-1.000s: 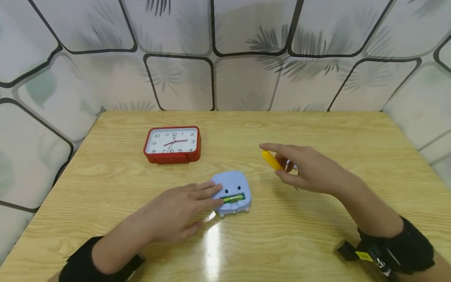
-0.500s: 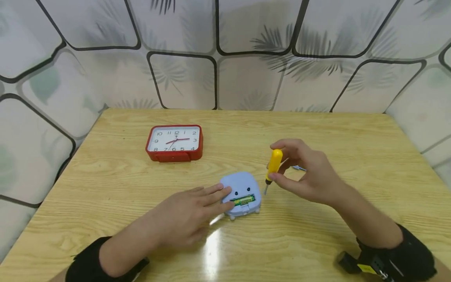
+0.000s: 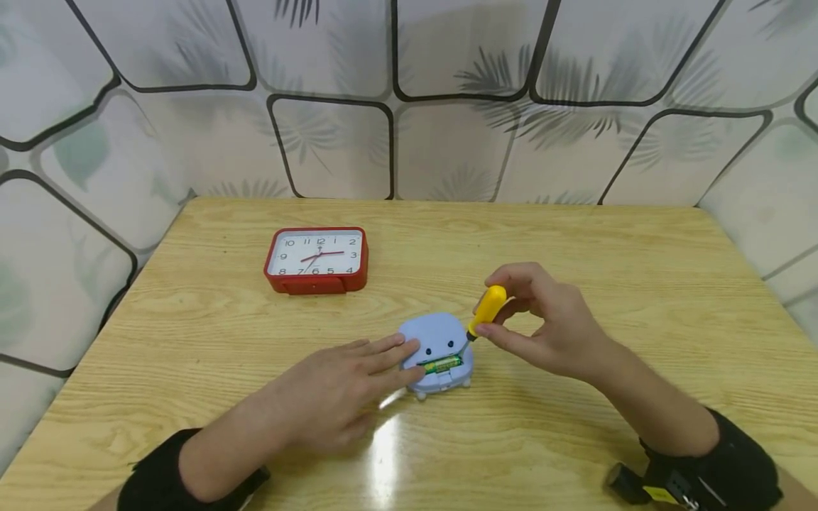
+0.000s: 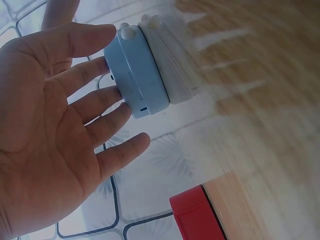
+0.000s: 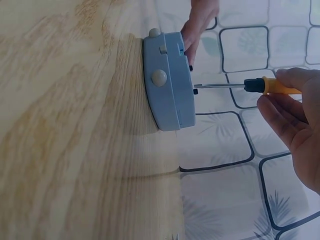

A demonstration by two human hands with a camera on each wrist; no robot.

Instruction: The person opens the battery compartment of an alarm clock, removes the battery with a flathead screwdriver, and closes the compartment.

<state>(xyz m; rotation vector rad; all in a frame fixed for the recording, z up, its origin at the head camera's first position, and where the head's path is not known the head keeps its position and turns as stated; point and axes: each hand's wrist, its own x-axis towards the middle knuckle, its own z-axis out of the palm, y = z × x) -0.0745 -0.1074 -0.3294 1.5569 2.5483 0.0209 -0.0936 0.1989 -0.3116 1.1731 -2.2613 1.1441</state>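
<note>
A small light-blue device (image 3: 434,328) with rounded corners lies on the table, its battery side up. Two black knobs and a green battery (image 3: 447,363) in an uncovered slot show on it. My left hand (image 3: 348,387) rests straight fingertips on its left side; in the left wrist view the fingers (image 4: 112,122) are spread along its edge. My right hand (image 3: 552,326) pinches the yellow handle of a screwdriver (image 3: 490,306) between thumb and fingers. The screwdriver's metal shaft (image 5: 222,85) points down, its tip close to the right-hand knob. Whether they touch I cannot tell.
A red alarm clock (image 3: 316,259) with a white dial lies face up, farther back to the left. The wooden table (image 3: 607,248) ends against a patterned curtain-like backdrop (image 3: 447,142) at the back and sides.
The right hand has tipped the screwdriver point-down and brought it left to the device. The left hand and the device have shifted slightly right, then stayed still.
</note>
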